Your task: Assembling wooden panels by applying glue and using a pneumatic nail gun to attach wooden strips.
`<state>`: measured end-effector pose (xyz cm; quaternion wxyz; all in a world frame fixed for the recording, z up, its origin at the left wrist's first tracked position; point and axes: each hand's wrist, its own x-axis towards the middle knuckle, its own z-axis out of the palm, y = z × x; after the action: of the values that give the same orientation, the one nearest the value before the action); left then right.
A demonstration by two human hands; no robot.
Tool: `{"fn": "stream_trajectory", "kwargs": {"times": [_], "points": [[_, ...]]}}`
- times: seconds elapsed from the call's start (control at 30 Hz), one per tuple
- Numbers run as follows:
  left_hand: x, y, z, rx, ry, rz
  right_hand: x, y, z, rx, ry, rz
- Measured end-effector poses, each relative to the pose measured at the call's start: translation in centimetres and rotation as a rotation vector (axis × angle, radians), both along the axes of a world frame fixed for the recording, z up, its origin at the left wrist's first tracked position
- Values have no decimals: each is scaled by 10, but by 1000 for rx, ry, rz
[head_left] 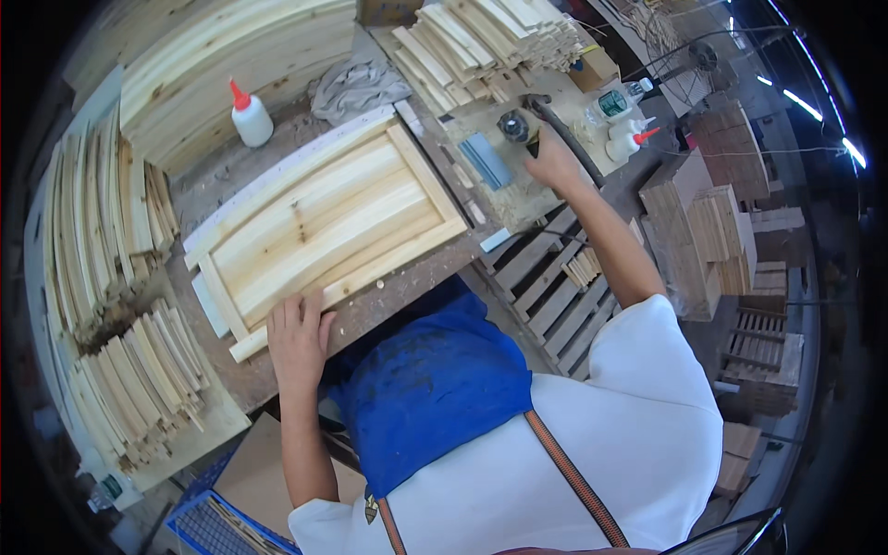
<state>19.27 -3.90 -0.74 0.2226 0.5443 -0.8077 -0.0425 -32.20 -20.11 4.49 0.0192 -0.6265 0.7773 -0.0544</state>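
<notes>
A pale wooden panel door (319, 222) with a frame around it lies on the workbench in front of me. My left hand (298, 331) rests on its near rail at the left end, fingers stretched flat over the wood and thumb apart. To the right, my right hand (555, 162) is closed around a dark tool with a round end (514, 126); its exact kind is hard to make out. A thick dark curved piece (562, 128) lies beside that tool. Just left of it sits a grey-blue grooved block (484, 161).
A white glue bottle with red tip (251, 118) and a grey cloth (359, 90) are behind the panel. Stacked wooden strips (472, 42) lie at the back; more strips (97, 208) stand left. Another glue bottle (625, 141) and a plastic bottle (612, 104) stand right.
</notes>
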Motion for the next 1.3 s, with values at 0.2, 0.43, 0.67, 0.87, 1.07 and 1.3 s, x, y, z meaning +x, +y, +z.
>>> {"fn": "stream_trajectory", "kwargs": {"times": [0.2, 0.43, 0.67, 0.87, 1.07, 1.3], "points": [[47, 2, -42, 5, -89, -125, 52, 12, -64, 14, -118, -53], [71, -16, -65, 52, -119, -226, 79, 23, -81, -29, -128, -78], [74, -18, -58, 98, -147, -263, 89, 43, -60, -68, -134, -46], [43, -6, -38, 8, -161, -292, 84, 83, -38, -455, -65, 313], [-11, -9, -6, 22, -155, -304, 97, 151, -18, -166, -752, 168], [-43, -28, -9, -39, -147, -244, 115, 128, -32, -175, -557, 453]]}}
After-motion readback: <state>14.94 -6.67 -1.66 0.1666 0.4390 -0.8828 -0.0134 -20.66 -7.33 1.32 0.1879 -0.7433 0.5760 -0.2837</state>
